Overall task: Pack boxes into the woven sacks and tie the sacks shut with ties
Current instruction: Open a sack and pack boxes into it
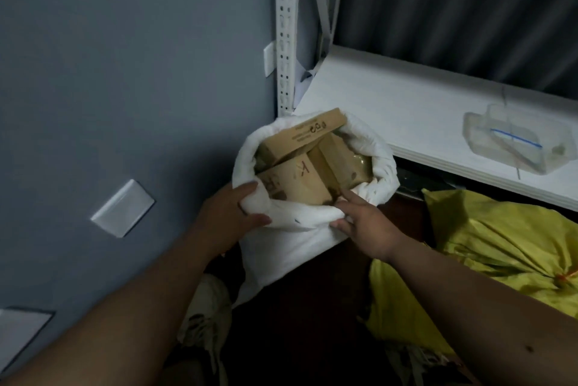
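We look down into a dim, cool-toned room where the white shelf (406,110) and the rolled rim of the white sack (297,220) are the brightest surfaces. The floor (297,338) between sack and yellow sack (500,245) sinks to near black. We see soft focus throughout; print on the boxes (300,141) is barely legible. Wide-angle distortion tilts the shelf upright (286,25) and skews the wall plates (122,208). No hard shadows or glare show.
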